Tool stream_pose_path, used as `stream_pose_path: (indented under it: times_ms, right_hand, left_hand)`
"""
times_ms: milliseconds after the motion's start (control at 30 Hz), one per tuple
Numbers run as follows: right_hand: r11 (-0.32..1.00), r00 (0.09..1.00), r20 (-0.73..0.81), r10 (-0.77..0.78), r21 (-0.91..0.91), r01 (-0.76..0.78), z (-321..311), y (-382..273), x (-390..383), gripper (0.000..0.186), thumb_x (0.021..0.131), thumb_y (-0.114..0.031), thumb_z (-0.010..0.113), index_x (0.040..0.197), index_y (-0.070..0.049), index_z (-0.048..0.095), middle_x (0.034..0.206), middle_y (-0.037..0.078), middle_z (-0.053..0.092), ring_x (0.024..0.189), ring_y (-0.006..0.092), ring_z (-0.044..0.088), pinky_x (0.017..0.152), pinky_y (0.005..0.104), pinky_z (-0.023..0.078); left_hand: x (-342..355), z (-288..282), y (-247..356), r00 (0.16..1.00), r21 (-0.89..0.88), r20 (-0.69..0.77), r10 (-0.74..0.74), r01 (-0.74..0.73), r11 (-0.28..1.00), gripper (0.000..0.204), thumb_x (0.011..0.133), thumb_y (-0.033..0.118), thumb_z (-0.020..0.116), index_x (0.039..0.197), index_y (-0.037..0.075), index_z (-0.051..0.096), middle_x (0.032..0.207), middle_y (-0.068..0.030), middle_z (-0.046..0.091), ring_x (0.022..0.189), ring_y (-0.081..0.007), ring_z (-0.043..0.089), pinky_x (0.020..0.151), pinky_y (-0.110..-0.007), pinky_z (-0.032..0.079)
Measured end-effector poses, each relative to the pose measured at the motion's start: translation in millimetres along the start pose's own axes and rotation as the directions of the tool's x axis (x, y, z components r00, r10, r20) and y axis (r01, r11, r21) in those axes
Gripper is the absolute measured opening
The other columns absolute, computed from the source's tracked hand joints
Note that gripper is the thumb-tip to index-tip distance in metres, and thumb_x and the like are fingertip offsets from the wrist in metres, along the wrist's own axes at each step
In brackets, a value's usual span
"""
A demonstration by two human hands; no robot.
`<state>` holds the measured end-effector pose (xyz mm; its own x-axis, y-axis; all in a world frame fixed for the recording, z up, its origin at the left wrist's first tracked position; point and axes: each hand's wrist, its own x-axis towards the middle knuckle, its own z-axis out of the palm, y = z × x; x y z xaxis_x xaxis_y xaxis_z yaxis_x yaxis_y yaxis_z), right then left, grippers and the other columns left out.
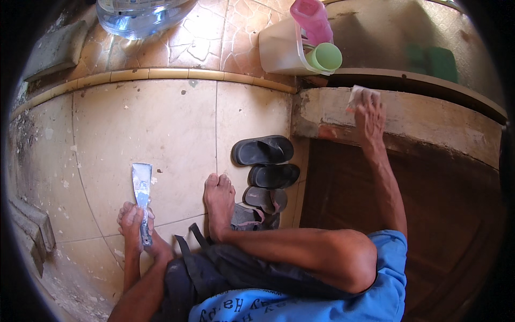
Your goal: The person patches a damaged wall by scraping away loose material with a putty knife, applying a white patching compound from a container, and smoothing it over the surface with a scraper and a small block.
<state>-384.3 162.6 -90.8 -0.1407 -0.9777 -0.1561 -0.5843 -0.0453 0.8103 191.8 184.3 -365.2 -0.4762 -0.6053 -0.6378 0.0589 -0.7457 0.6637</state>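
My left hand (133, 224) grips the handle of a wide metal putty knife (141, 185), blade pointing away and resting on the pale floor tiles (134, 129). My right hand (369, 115) reaches up and presses a small whitish piece, like sandpaper (355, 96), against the worn cream face of a ledge (429, 121) above a dark wooden panel (402, 214). I am crouched low, my bare foot (219, 201) flat on the floor between both hands.
Two pairs of sandals (264, 150) lie in a row beside the foot. A cream plastic jug (281, 48) with a pink lid and a green cup (324, 57) stands on the upper patterned floor, near a clear water bottle (140, 15).
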Motion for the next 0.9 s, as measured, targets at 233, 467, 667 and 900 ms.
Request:
stream_pose_path:
  times_ms: [233, 467, 667, 900]
  right_hand:
    - [0.998, 1.0, -0.01, -0.005, -0.061, 0.004, 41.7, 1.5, 2.2, 0.024, 0.074, -0.015, 0.067, 0.094, -0.003, 0.075, 0.114, 0.009, 0.059, 0.107, 0.0247, 0.053, 0.08, 0.0396, 0.043]
    - [0.988, 0.98, 0.128, -0.154, 0.033, 0.151, 39.5, -48.9, -39.0, 0.025, 0.074, -0.015, 0.067, 0.095, -0.001, 0.072, 0.106, 0.011, 0.059, 0.102, 0.0272, 0.053, 0.081, 0.041, 0.04]
    - [0.935, 0.94, 0.268, -0.212, 0.335, 0.116, -37.3, -44.8, -61.2, 0.021, 0.08, -0.012, 0.067, 0.097, 0.0, 0.072, 0.102, 0.014, 0.06, 0.101, 0.0282, 0.053, 0.082, 0.0413, 0.041]
    - [-0.641, 0.765, 0.564, -0.311, 0.469, -0.607, -27.5, -121.8, -83.2, 0.017, 0.088, -0.011, 0.063, 0.099, 0.001, 0.069, 0.092, 0.006, 0.068, 0.085, 0.0151, 0.061, 0.08, 0.0295, 0.047]
  left_hand:
    - [0.6, 0.3, -7.5, 0.999, -0.018, -0.003, 0.036, -0.036, 0.999, 0.037, 0.102, 0.026, 0.049, 0.122, -0.005, 0.052, 0.077, -0.0069, 0.058, 0.051, -0.0083, 0.048, 0.043, -0.02, 0.038]
    - [1.9, -5.4, -9.9, 1.0, -0.025, -0.011, -0.007, 0.007, 1.0, 0.038, 0.102, 0.027, 0.05, 0.123, -0.005, 0.052, 0.076, -0.0066, 0.057, 0.051, -0.0082, 0.048, 0.043, -0.02, 0.038]
    - [8.2, -5.9, 0.1, 1.0, 0.072, 0.012, 0.0, -0.001, 0.997, 0.033, 0.101, 0.026, 0.051, 0.113, -0.003, 0.058, 0.074, -0.0053, 0.057, 0.053, -0.0084, 0.05, 0.046, -0.021, 0.04]
    - [20.7, -7.1, -24.9, 0.991, 0.306, 0.099, -0.095, 0.061, 0.95, 0.027, 0.1, 0.023, 0.053, 0.104, -0.002, 0.06, 0.08, -0.0078, 0.064, 0.062, -0.0113, 0.058, 0.057, -0.024, 0.048]
